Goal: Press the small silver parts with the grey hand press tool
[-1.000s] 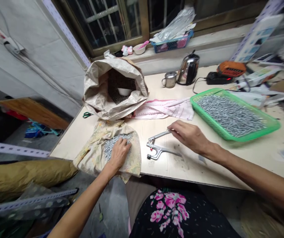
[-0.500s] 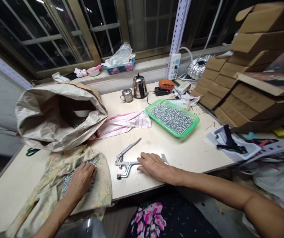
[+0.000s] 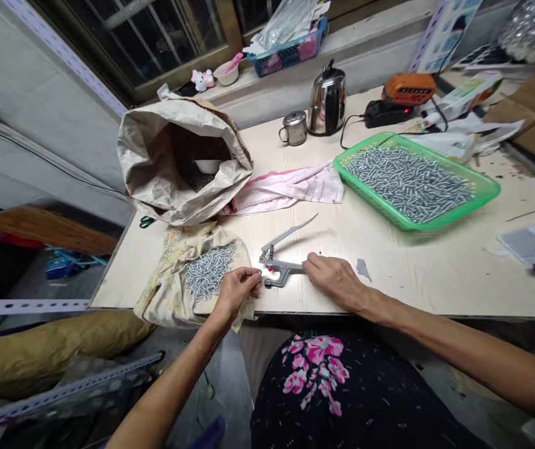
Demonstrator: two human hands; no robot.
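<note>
- A pale wooden table [image 3: 436, 274] fills the middle, with a dark window [image 3: 155, 50] at eleven o'clock.
- A big paper sack [image 3: 141, 156] lies with its mouth wide, at the left hand's eleven o'clock; a white bowl [image 3: 207, 166] sits inside.
- Below the sack is a crumpled yellow cloth [image 3: 158, 293]. On it is a pile of little shiny metal bits [image 3: 207, 271], just beside the left hand, at its ten o'clock.
- The left hand [image 3: 237, 290] has its finger and thumb pinched together. I cannot tell if something tiny is in the pinch.
- The metal pliers [image 3: 290, 265] lie between the two hands, at the left hand's two o'clock and the right hand's nine o'clock. Their top handle sticks up and away, and the left fingertips are just beside their lower tip.
- Past the pliers, at twelve o'clock, are a pink and white towel [image 3: 295, 186] and a metal mug [image 3: 294, 129].
- A shiny kettle [image 3: 326, 103] stands at the right hand's twelve o'clock.
- The right hand [image 3: 335, 279] grips the end of the lower handle.
- A grey scrap [image 3: 363, 269] is near it, at three o'clock.
- A green basket [image 3: 487, 189] full of metal pins [image 3: 412, 181] is at the right hand's two o'clock.
</note>
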